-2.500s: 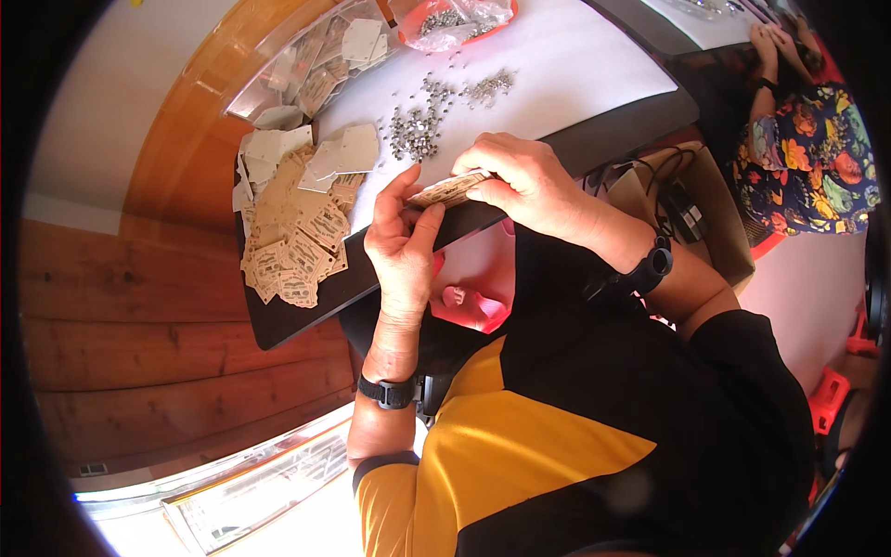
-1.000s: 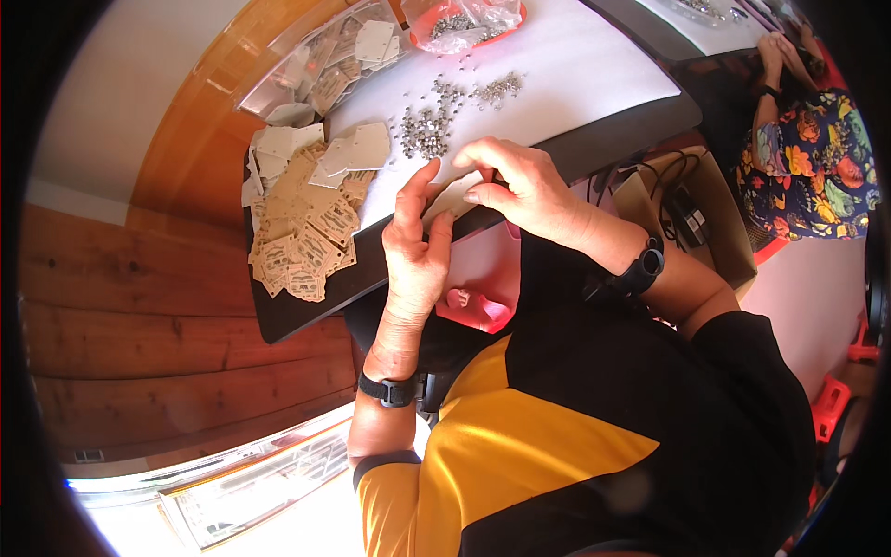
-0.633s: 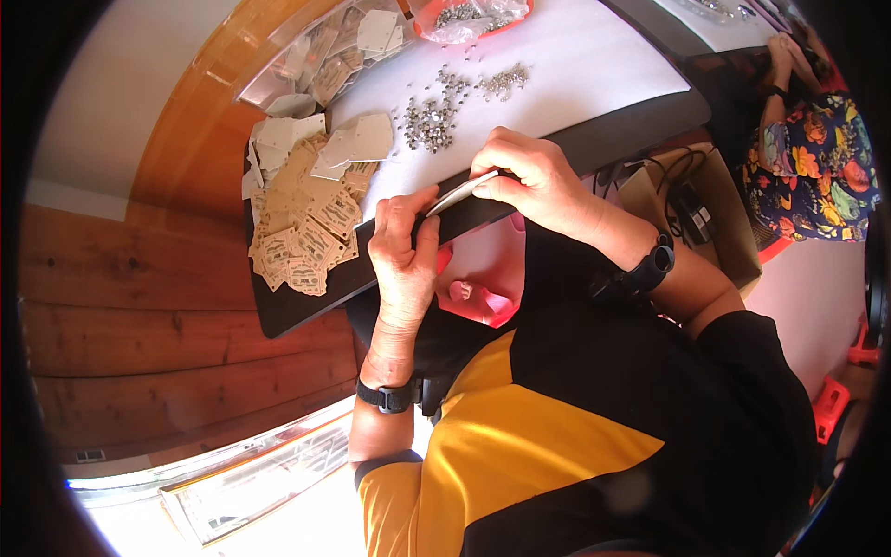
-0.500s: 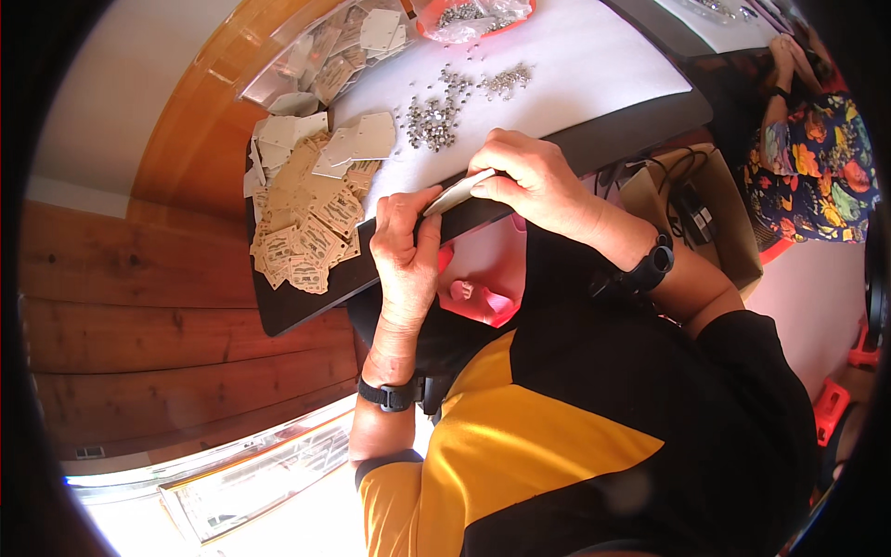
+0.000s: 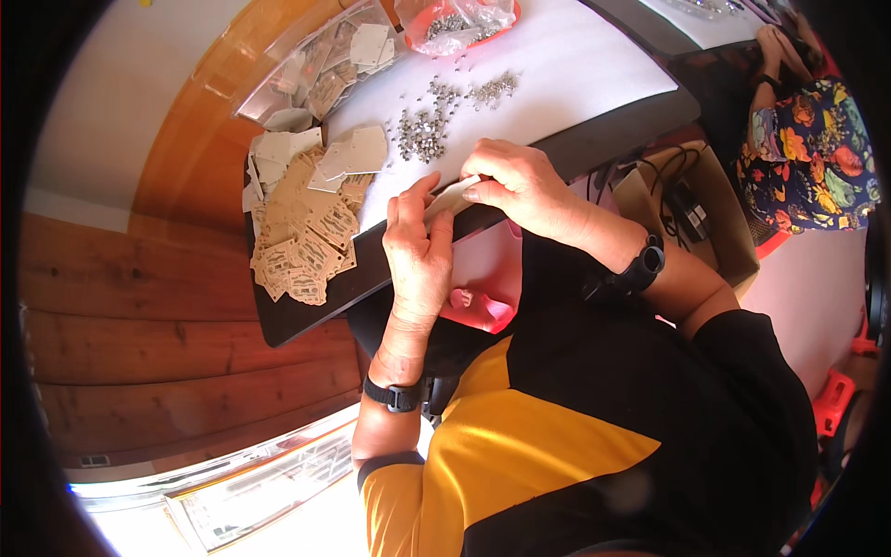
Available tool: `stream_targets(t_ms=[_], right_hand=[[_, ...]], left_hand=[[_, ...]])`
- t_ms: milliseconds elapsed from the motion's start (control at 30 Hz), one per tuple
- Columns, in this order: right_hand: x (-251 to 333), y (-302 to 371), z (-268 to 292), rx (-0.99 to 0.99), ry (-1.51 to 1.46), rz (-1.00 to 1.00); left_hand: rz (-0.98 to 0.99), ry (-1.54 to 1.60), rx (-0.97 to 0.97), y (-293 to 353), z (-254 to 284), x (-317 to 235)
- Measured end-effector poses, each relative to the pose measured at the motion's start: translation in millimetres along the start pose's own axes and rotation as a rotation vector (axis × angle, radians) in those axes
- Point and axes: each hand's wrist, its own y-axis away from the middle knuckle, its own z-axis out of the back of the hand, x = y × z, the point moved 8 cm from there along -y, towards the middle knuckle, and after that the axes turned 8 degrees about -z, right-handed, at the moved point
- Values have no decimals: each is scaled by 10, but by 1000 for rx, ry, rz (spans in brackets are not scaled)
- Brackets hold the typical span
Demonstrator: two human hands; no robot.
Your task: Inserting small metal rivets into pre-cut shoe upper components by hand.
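Observation:
At the near edge of the table, both hands hold a small white card (image 5: 452, 199), seen nearly edge-on. My left hand (image 5: 419, 251) has its thumb and fingers closed about the card's left end. My right hand (image 5: 527, 188) pinches the other end between thumb and bent forefinger. To the left of my hands lies a loose heap of tan printed cards (image 5: 311, 237), with white cards (image 5: 351, 158) on and beside it. Beyond my hands, small shiny metal pieces (image 5: 422, 135) are scattered on the white table covering, next to a paler cluster of tiny pieces (image 5: 494, 89).
A clear plastic box (image 5: 264, 93) of cards stands at the far left. Farther back is a red bowl (image 5: 513, 19) with bagged metal pieces. At right, a cardboard box (image 5: 640, 197) contains cables; another person in a flowered garment (image 5: 807, 158) sits beyond it.
My left hand has shifted slightly right, and its fingers have straightened along the card. My right hand keeps its pinch. The whole view has shifted a little.

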Motion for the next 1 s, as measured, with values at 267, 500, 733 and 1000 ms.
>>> stream_targets(t_ms=[267,500,733,1000], right_hand=[[19,6,-8,11,58,-4],[-40,19,-1,142,-279,-259],[11,-9,11,157,-393,-259],[-12,-12,-65,186,-390,-279]], left_hand=[[0,-18,49,5,-19,71],[326,414,5,101,-69,123],[553,705,-19,85,-41,136],[635,860,-102,154,-60,239]])
